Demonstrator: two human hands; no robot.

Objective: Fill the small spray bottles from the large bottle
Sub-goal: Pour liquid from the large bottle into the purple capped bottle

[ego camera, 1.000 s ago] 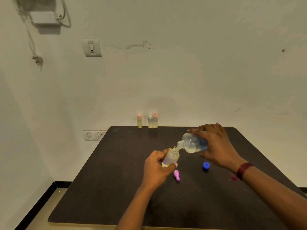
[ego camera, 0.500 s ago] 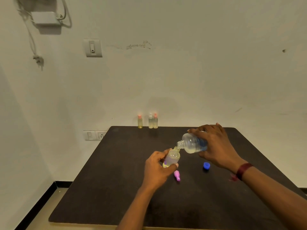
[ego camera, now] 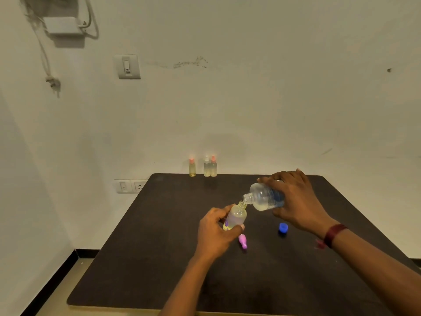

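Pouring in progress, mouth to mouth over the table [ego camera: 159, 258].

Right hand [ego camera: 296, 201] wrapped round the large bottle [ego camera: 265, 197], tipped nearly flat to feed the neck; left hand [ego camera: 214, 233] clasping the small spray bottle [ego camera: 237, 216], leaned in to catch the stream. Pink spray top [ego camera: 243, 241] and blue cap [ego camera: 283, 228] parked nearby, three capped bottles [ego camera: 206, 167] lined up at the far edge.

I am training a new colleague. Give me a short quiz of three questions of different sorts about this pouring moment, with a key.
1. True or false: the blue cap is screwed on the large bottle.
2. Which hand holds the small spray bottle? A) left hand B) right hand
3. How many small bottles stand at the far edge of the table?

Key:
1. False; it lies on the table.
2. A.
3. Three.
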